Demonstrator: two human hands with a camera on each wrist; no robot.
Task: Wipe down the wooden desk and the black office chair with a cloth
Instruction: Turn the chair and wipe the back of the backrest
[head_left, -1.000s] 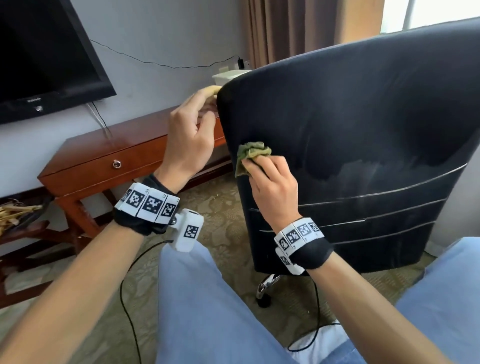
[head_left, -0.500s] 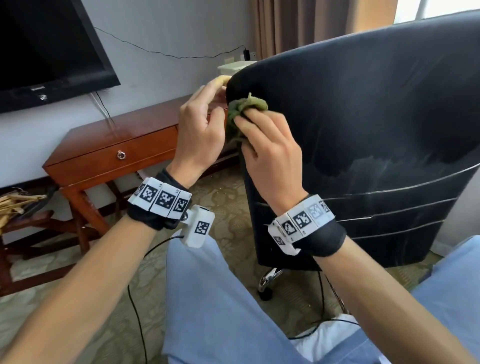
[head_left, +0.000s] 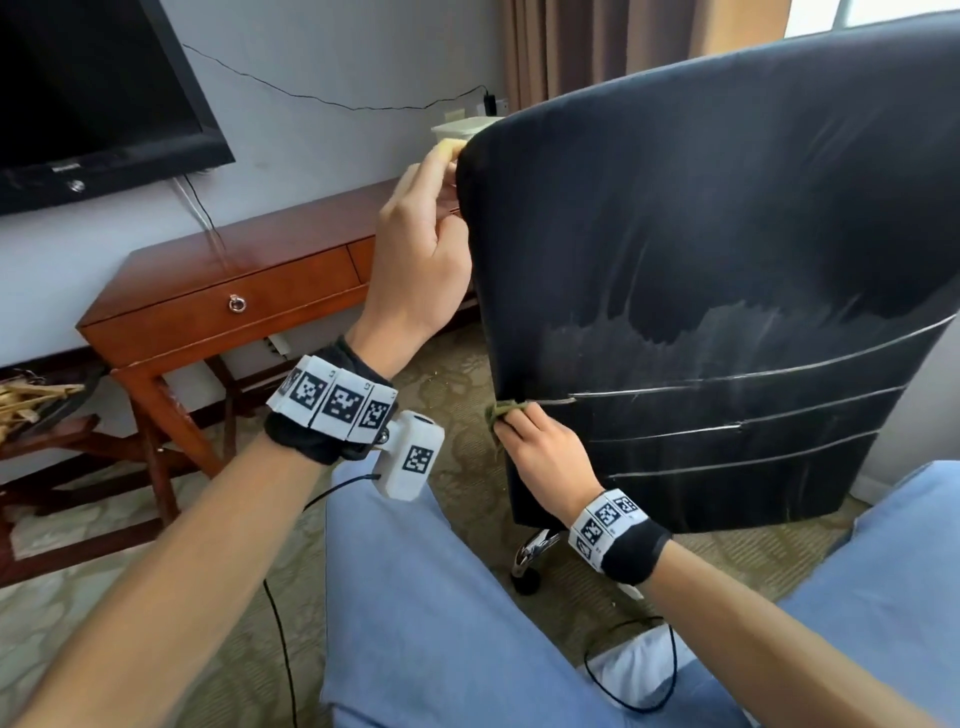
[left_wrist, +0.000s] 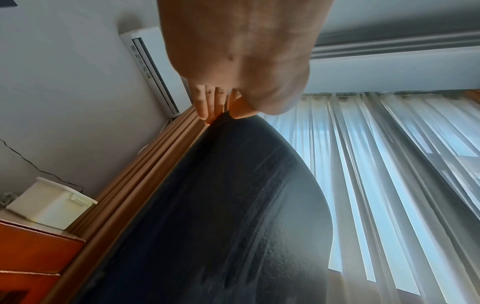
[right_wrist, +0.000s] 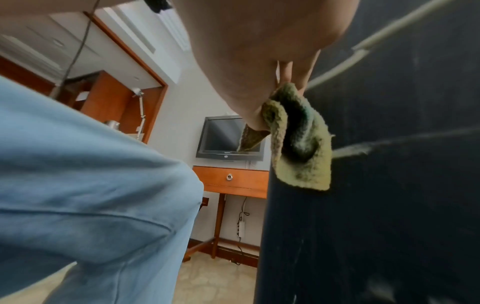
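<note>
A white lidded box (left_wrist: 49, 202) stood on the wooden desk (head_left: 218, 291); its contents could not be seen. The black office chair (head_left: 727, 291) stood with its back toward the person, the desk at about nine o'clock from it. The left hand (head_left: 421, 254) gripped the backrest's upper left edge, fingers (left_wrist: 207, 105) and thumb pinching it. The right hand (head_left: 545, 457) pressed the green cloth (right_wrist: 298, 144), bunched under its fingers, against the backrest's lower left edge, at about six o'clock from the left hand.
</note>
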